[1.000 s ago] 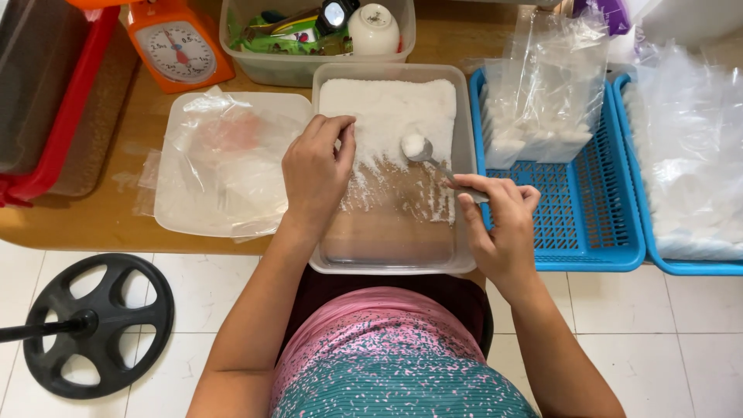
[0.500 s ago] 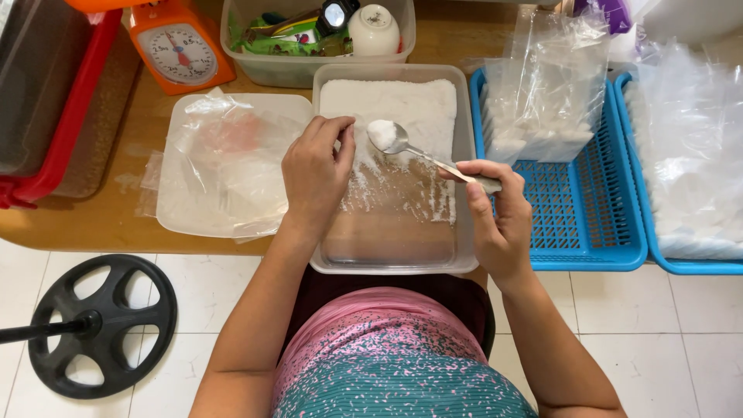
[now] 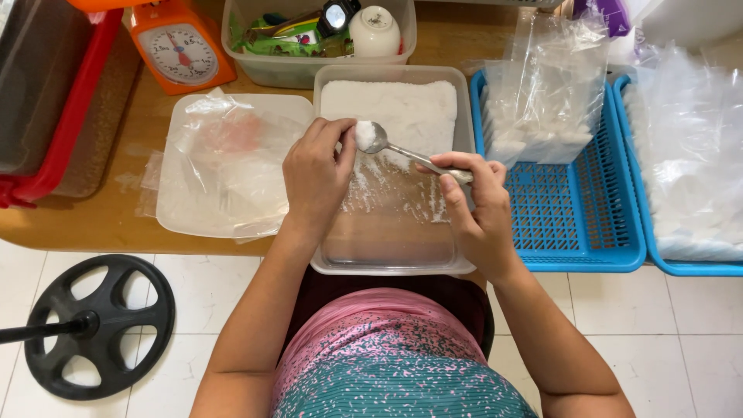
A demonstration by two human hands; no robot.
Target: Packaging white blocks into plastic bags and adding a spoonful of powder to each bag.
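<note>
Keep your right hand [image 3: 478,203] closed on the spoon [image 3: 387,145], level, mid-frame. Your left hand [image 3: 316,176] seems to pinch a clear bag; hold its mouth wide under the white powder [image 3: 402,112].

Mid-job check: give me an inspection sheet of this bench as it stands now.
Surface: brown wooden table, edge over white tiles.
Job's things: metal spoon heaped with white powder over clear plastic tub, powder at its far end.
Clutter: orange dial scale; blue mesh baskets of filled clear bags; flat white tray with plastic film.
Grippers: right hand holds spoon handle; left hand at spoon bowl.
Cables: nothing seen.
Surroundings: black wheel-shaped base on floor.
</note>
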